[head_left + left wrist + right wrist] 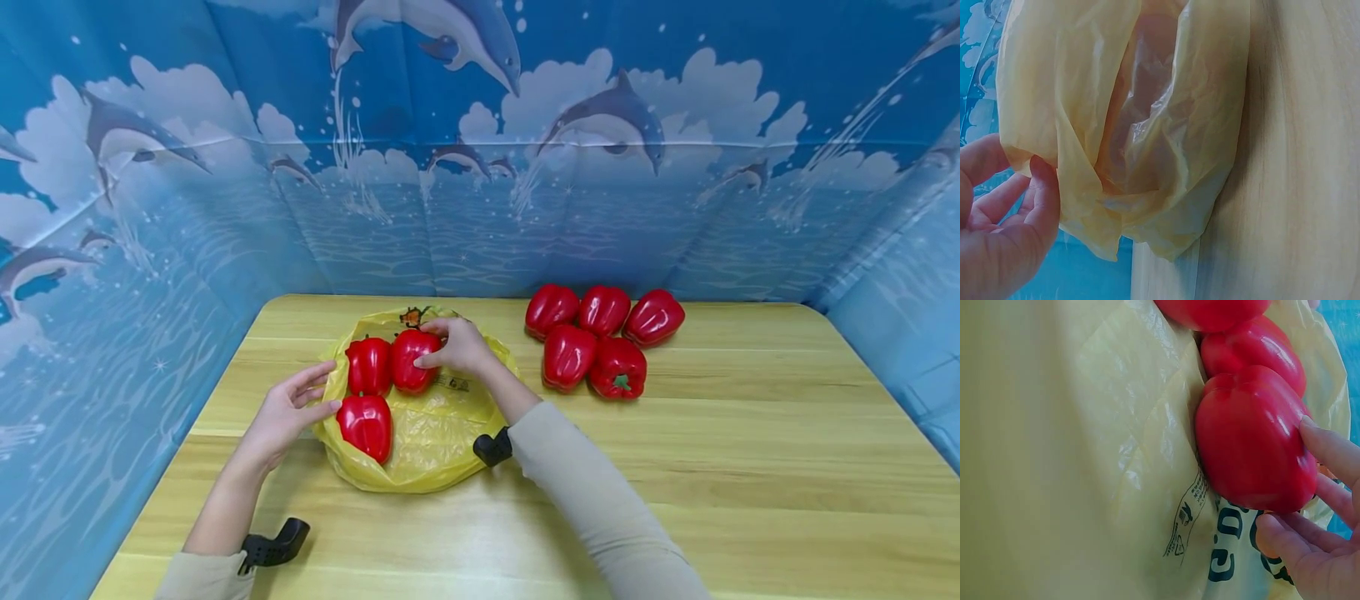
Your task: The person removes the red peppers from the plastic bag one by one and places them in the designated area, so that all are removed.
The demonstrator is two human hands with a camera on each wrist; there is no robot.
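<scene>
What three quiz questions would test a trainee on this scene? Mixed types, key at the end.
1. How many red peppers lie on the table outside the yellow bag?
2. True or false: the left hand touches the bag.
3. In the head view, which bagged one does the right hand hold? A) nearest the camera B) upper left C) upper right

Key:
1. Five
2. True; it is at the bag's edge
3. C

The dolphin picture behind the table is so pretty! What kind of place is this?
Probably an indoor spot set up for filming: a creased dolphin backdrop hangs behind and beside the wooden table, and a black device sits at each wrist.
</scene>
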